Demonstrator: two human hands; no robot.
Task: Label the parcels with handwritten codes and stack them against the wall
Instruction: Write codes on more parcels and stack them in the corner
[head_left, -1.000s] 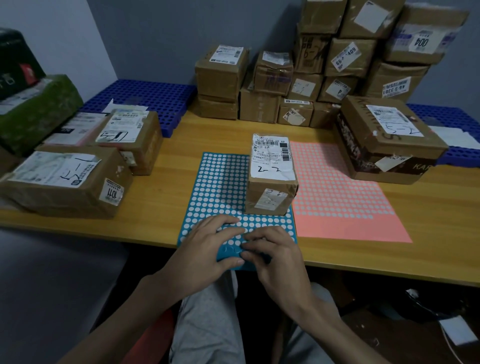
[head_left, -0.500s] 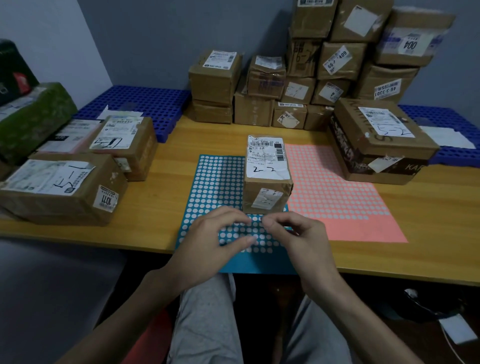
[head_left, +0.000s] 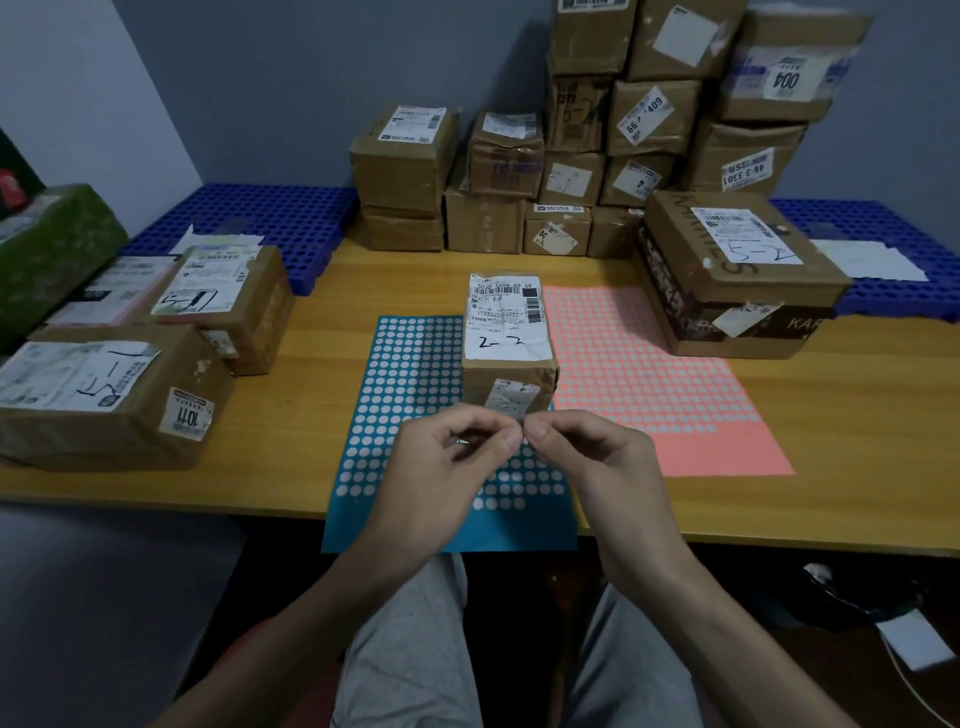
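A small brown parcel marked "2-2" stands on the wooden table, partly on a blue sheet of round stickers. A pink sticker sheet lies to its right. My left hand and my right hand meet just in front of the parcel, above the blue sheet. Their fingertips pinch something tiny between them, seemingly a round sticker; it is too small to see clearly. A stack of parcels stands against the back wall.
Two marked parcels lie at the left, with a green box behind them. A large flat box marked "5-2" sits at the right. Blue plastic grids flank the table's back.
Both hands have lifted off the near end of the blue sheet and come together in front of the parcel, fingertips now pinched together.
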